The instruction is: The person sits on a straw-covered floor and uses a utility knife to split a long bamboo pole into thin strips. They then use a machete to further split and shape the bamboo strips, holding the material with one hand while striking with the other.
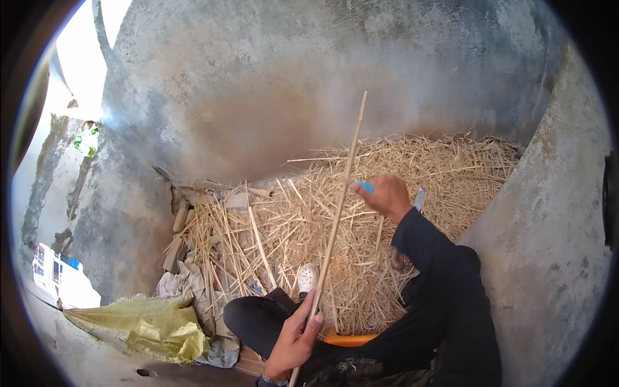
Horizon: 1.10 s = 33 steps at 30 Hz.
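A long, thin pale stick (335, 226), which looks like bamboo or cane, rises on a slant from my lap toward the wall. My left hand (293, 338) is closed around its lower part. Higher up, my right hand (388, 195) is closed on a small bright blue object (366, 186), held against or right beside the stick. Most of that object is hidden in the fingers, so its kind cannot be told. Behind my right wrist shows a grey blade-like piece (420, 198), and a brown rounded piece (398, 260) lies below the forearm.
Straw-like shavings (451, 168) heap against the concrete wall (290, 84). Loose pale strips (258, 238) lie at left, near a yellow sack (161, 329). My white shoe (308, 277) rests among shavings. An orange edge (348, 339) shows beneath me. Another wall (548, 213) slopes along the right.
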Available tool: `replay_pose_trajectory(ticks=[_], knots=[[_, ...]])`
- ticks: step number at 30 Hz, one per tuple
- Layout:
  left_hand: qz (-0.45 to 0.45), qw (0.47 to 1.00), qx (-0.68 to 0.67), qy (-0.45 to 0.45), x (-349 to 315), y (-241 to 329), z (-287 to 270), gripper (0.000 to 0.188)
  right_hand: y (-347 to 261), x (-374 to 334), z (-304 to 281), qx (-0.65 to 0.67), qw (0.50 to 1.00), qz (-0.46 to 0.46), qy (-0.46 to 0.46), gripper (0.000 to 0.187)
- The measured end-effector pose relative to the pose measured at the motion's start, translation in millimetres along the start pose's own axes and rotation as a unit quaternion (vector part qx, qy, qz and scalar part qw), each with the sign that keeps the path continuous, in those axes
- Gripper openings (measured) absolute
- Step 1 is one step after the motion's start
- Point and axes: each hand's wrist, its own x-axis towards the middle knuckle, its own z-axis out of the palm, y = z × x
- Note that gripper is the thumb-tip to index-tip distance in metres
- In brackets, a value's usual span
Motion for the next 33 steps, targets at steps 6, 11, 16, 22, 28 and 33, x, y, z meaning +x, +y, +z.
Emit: replay_pose_trajectory(ticks=[6, 11, 16, 22, 28, 33], knots=[[0.028, 0.999, 0.037, 0.005, 3.8, 7.5, 1.2, 0.055, -59.3, -39.8, -7.2, 0.088, 0.981, -0.160, 0.066, 0.079], [0.045, 0.994, 0.097, -0.020, -4.9, -5.4, 4.3, 0.055, 10.0, 7.6, -16.1, 0.031, 0.999, 0.031, 0.010, 0.079], [0.080, 0.988, 0.131, 0.002, -3.1, -3.1, -0.1, 0.055, -41.1, -26.6, -14.1, 0.078, 0.991, -0.110, 0.021, 0.081], [0.034, 0.995, 0.081, -0.045, -23.7, -6.9, 9.2, 0.056, 78.0, 46.0, -39.3, -0.009, 0.983, 0.164, 0.077, 0.076], [-0.077, 0.983, -0.120, -0.112, -20.9, -4.6, 14.2, 0.054, 150.5, 43.5, -72.4, 0.043, 0.951, 0.261, 0.157, 0.079], [-0.057, 0.941, -0.319, -0.096, 13.9, -8.5, -2.4, 0.050, 3.8, 4.7, -47.0, 0.063, 0.994, 0.050, -0.074, 0.074]])
